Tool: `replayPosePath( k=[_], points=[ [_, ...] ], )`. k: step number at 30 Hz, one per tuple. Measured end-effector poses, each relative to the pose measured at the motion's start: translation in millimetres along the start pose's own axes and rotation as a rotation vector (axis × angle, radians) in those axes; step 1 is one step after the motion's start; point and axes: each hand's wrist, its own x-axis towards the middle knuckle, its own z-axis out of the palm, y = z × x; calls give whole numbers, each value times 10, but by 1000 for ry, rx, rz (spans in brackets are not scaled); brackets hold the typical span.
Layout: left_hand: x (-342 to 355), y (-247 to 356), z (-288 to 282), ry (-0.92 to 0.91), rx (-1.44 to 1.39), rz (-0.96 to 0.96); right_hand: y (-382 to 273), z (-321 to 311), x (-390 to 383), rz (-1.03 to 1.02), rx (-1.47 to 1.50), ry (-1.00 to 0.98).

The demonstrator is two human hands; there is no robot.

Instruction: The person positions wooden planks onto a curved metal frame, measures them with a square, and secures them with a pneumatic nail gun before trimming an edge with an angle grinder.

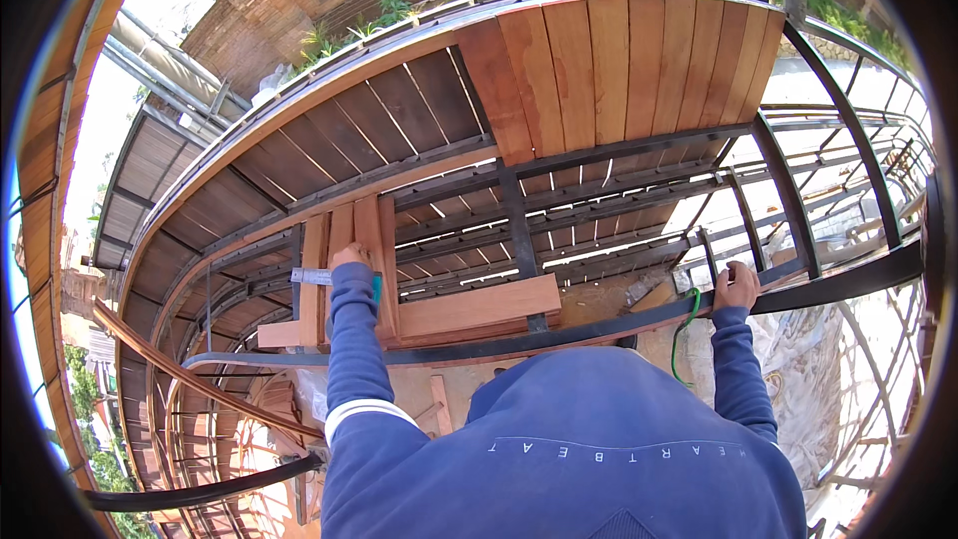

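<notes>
My left hand [349, 256] is closed over a stack of reddish-brown wooden boards [387, 245] that stand upright against the frame. At it is a measuring tool with a pale, ruler-like strip [311, 276] jutting left and a teal part [377, 287] by the wrist; its exact kind is unclear. More boards [479, 307] lie crosswise, just right of the hand. My right hand [735, 287] grips the dark curved metal rail [639, 322], fingers curled. Beside it, a green cord [680, 339] loops over the rail and hangs down.
Reddish planks [619, 65] cover part of the curved metal frame at the far side; darker slats [349, 125] lie farther left. Bare curved bars [788, 190] stand at right. A curved wooden strip [210, 379] crosses the lower left. Crumpled plastic sheeting [803, 369] lies below at right.
</notes>
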Motion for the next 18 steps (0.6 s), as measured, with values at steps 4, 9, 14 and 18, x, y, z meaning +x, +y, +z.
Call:
replayPosePath(
  k=[4, 9, 14, 18],
  points=[
    [19, 2, -5, -30, -9, -54, 10, -25, -3, 40, 4, -37],
    [28, -15, -24, -134, -68, -33, 53, 19, -11, 40, 30, -12],
    [-18, 45, -186, -168, -10, 33, -5, -35, -2, 37, 34, -2],
    [25, 110, -266, -236, -32, -1, -2, -51, -11, 56, 63, 31]
  ],
)
